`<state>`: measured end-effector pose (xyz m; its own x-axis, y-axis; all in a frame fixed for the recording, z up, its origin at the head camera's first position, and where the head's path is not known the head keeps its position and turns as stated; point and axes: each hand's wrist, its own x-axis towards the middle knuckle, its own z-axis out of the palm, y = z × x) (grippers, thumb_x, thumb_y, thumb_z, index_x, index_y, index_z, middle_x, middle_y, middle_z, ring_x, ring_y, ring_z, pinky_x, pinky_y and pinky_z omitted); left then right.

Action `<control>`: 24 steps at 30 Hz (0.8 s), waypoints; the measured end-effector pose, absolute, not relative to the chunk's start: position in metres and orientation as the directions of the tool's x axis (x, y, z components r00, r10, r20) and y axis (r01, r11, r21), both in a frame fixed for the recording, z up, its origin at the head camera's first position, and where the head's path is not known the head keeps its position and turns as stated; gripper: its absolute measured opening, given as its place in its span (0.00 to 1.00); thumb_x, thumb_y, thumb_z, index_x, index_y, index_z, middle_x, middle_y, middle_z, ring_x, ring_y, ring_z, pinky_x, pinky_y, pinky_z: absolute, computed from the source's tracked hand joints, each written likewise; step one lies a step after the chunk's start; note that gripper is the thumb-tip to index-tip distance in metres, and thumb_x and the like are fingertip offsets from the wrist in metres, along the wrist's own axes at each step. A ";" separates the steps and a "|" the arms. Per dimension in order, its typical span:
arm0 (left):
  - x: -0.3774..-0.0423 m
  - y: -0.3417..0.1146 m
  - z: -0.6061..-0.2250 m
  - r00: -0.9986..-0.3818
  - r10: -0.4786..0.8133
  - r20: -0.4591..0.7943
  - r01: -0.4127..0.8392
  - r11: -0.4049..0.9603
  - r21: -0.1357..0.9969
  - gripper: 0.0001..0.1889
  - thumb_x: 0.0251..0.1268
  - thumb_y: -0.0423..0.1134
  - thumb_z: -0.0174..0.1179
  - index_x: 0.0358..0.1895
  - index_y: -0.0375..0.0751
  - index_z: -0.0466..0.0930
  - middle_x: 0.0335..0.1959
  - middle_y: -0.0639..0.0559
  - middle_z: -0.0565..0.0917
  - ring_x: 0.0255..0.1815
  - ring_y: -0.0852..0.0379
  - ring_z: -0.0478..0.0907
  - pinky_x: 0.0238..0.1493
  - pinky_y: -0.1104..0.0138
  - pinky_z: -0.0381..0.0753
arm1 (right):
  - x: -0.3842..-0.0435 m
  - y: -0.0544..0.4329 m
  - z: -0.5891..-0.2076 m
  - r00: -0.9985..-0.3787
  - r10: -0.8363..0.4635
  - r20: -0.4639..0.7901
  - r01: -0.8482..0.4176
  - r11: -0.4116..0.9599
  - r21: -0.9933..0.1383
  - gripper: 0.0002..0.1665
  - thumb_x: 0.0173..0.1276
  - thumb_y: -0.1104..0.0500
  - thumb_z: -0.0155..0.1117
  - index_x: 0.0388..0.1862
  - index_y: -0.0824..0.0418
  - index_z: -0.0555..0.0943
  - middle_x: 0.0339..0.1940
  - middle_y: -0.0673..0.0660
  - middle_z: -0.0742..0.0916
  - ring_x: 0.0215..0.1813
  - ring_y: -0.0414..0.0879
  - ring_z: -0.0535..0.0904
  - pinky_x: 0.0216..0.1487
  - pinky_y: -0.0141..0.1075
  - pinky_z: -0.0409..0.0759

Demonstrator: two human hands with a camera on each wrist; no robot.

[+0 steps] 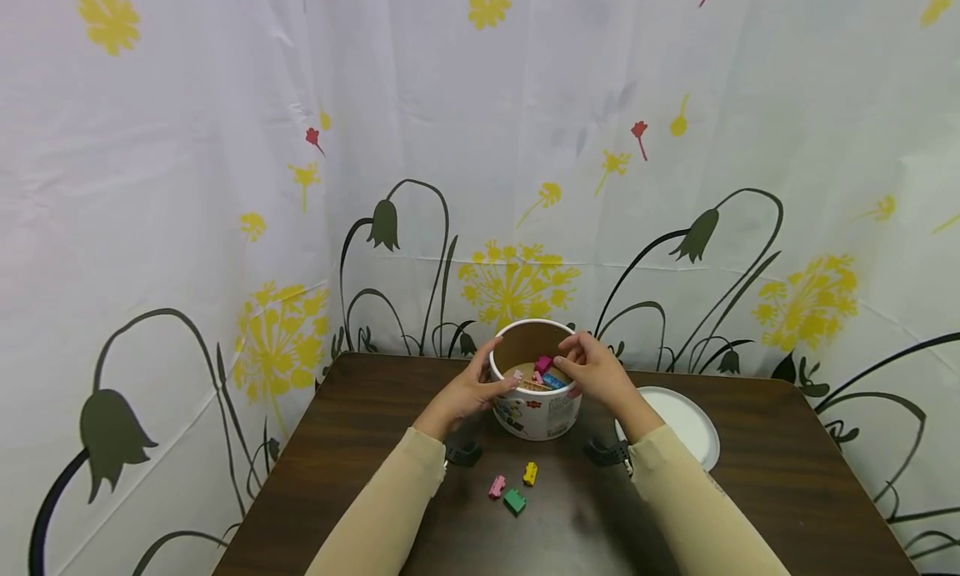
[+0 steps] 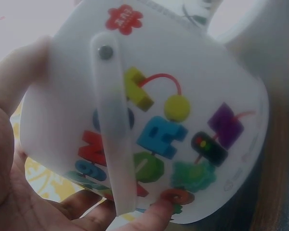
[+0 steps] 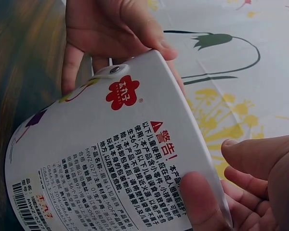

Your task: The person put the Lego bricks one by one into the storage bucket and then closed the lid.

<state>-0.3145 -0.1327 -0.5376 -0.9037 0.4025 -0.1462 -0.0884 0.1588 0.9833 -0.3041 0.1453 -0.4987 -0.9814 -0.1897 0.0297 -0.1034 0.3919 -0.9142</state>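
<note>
A white round bucket (image 1: 538,422) with printed pictures and a strap handle (image 2: 113,125) stands on the table, its mouth tipped toward me in the head view. My left hand (image 1: 467,394) holds its left side, thumb at the front rim. Across from it, my right hand (image 1: 603,378) grips the right rim; one fingertip lies on the outer wall in the right wrist view, and the thumb is over the mouth. Inside are a magenta piece (image 1: 543,364), a blue piece (image 1: 554,381) and smaller pink bits, partly hidden by the front rim.
In front of the bucket lie a pink block (image 1: 497,487), a yellow block (image 1: 530,473) and a green block (image 1: 514,501) on the dark wooden table (image 1: 375,443). A white round lid (image 1: 686,430) sits to the right, partly behind my right forearm. A flowered curtain (image 1: 510,142) hangs behind.
</note>
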 end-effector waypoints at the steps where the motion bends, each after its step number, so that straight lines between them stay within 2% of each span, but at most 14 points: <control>1: -0.315 -0.132 -0.537 -0.904 0.402 -0.148 -0.091 0.158 0.983 0.52 0.71 0.56 0.75 0.88 0.75 0.48 0.89 0.37 0.57 0.83 0.34 0.67 0.74 0.31 0.73 | -0.304 0.146 -0.498 -0.981 -0.191 0.031 -0.104 0.391 -0.914 0.20 0.82 0.57 0.68 0.66 0.64 0.77 0.43 0.64 0.83 0.36 0.50 0.82 0.34 0.46 0.91; 5: -0.315 -0.131 -0.536 -0.901 0.405 -0.153 -0.093 0.165 0.982 0.49 0.74 0.52 0.72 0.88 0.74 0.47 0.89 0.37 0.57 0.83 0.35 0.66 0.74 0.31 0.73 | -0.302 0.147 -0.497 -0.978 -0.206 0.029 -0.108 0.386 -0.916 0.21 0.82 0.57 0.67 0.67 0.64 0.76 0.45 0.65 0.82 0.38 0.52 0.82 0.36 0.46 0.91; 12: -0.315 -0.133 -0.534 -0.896 0.416 -0.158 -0.103 0.151 0.983 0.50 0.75 0.49 0.72 0.88 0.73 0.46 0.89 0.35 0.56 0.84 0.34 0.65 0.75 0.29 0.70 | -0.293 0.147 -0.501 -0.964 -0.261 0.055 -0.151 0.364 -0.919 0.23 0.81 0.54 0.69 0.68 0.57 0.75 0.53 0.62 0.79 0.51 0.56 0.80 0.42 0.44 0.90; 20: -0.314 -0.134 -0.536 -0.897 0.412 -0.162 -0.108 0.151 0.983 0.50 0.75 0.49 0.72 0.88 0.73 0.47 0.89 0.35 0.56 0.84 0.34 0.65 0.75 0.29 0.70 | -0.276 0.148 -0.518 -0.939 -0.255 0.230 -0.312 0.358 -0.880 0.22 0.81 0.58 0.69 0.68 0.61 0.76 0.62 0.65 0.82 0.49 0.50 0.82 0.43 0.39 0.88; 22: -0.315 -0.133 -0.536 -0.898 0.408 -0.166 -0.113 0.152 0.982 0.49 0.76 0.47 0.71 0.88 0.74 0.47 0.89 0.36 0.57 0.84 0.34 0.65 0.75 0.29 0.70 | -0.272 0.149 -0.521 -0.936 -0.240 0.257 -0.332 0.366 -0.869 0.22 0.81 0.58 0.69 0.68 0.61 0.77 0.64 0.64 0.82 0.49 0.51 0.83 0.47 0.41 0.88; 24: -0.316 -0.132 -0.536 -0.897 0.410 -0.165 -0.110 0.154 0.982 0.49 0.76 0.46 0.70 0.88 0.73 0.46 0.89 0.35 0.57 0.84 0.34 0.65 0.74 0.29 0.70 | -0.266 0.150 -0.524 -0.935 -0.217 0.281 -0.345 0.371 -0.862 0.21 0.82 0.56 0.69 0.68 0.60 0.77 0.66 0.60 0.82 0.57 0.52 0.84 0.56 0.46 0.88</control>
